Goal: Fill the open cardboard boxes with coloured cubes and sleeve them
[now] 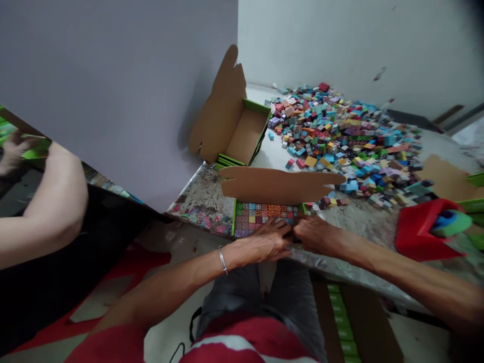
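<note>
A cardboard box with green edges (233,222) sits at the table's near edge, its brown lid (280,185) standing up behind it. Rows of small patterned cubes (259,214) fill the visible part of the box. My left hand (270,239), with a silver bangle on the wrist, lies over the front of the box with its fingers bent down at the cubes. Close beside it, my right hand (315,234) is closed at the box's right front corner. Both sets of fingertips are partly hidden, and whatever they pinch does not show.
A big heap of loose coloured cubes (340,136) covers the table behind. An open box (251,133) stands at the back left by a grey partition (132,91). A red container (423,229) is at right. Another person's arm (56,201) works at far left.
</note>
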A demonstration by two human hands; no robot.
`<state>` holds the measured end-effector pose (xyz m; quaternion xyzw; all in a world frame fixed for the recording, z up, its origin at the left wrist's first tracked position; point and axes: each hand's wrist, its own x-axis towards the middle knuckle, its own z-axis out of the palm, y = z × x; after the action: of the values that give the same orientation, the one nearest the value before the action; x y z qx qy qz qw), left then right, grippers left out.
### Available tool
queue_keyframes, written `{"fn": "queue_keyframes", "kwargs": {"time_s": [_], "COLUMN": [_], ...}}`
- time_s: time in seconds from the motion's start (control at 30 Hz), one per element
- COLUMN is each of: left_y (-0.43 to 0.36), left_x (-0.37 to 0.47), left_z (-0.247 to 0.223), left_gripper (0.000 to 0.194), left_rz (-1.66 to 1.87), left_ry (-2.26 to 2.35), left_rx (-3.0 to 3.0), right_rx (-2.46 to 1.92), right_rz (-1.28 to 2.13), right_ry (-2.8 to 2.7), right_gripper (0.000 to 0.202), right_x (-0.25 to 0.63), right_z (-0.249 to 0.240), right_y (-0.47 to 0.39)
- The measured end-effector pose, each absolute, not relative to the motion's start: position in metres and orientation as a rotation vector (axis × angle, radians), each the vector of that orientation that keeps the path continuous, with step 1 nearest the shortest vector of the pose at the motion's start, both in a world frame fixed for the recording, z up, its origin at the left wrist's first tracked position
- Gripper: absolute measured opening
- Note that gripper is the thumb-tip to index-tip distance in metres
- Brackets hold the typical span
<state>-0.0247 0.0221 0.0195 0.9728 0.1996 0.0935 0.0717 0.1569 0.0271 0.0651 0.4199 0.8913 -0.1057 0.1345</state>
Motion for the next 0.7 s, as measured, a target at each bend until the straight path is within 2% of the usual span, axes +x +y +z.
{"fn": "queue_keyframes", "kwargs": {"time_s": [0.23, 0.5, 0.63, 0.7], "left_y": [0.022, 0.022, 0.024, 0.025], "left_x": [-0.026, -0.027, -0.026, -0.025], "left_z": [0.023, 0.02, 0.019, 0.016], "left_gripper": [0.03, 0.028, 0.027, 0.027], "left_rz": [0.274, 0.292, 0.27, 0.277], "left_ry": [0.609, 0.617, 0.62, 0.615], "left_rx": [2.912, 2.912, 2.914, 2.901], "right_rx": [1.191, 1.689, 1.976, 2.171], "right_rz": [-0.382, -0.691, -0.813, -0.887], "right_ry": [2.547, 2.401, 2.324, 2.278], "right_gripper": [0.017, 0.027, 0.022, 0.028], "right_x": [0.179, 0.203, 0.2, 0.198], "right_z": [0.074, 0.059, 0.043, 0.037], "right_y": [0.036, 0.024, 0.015, 0.013]}}
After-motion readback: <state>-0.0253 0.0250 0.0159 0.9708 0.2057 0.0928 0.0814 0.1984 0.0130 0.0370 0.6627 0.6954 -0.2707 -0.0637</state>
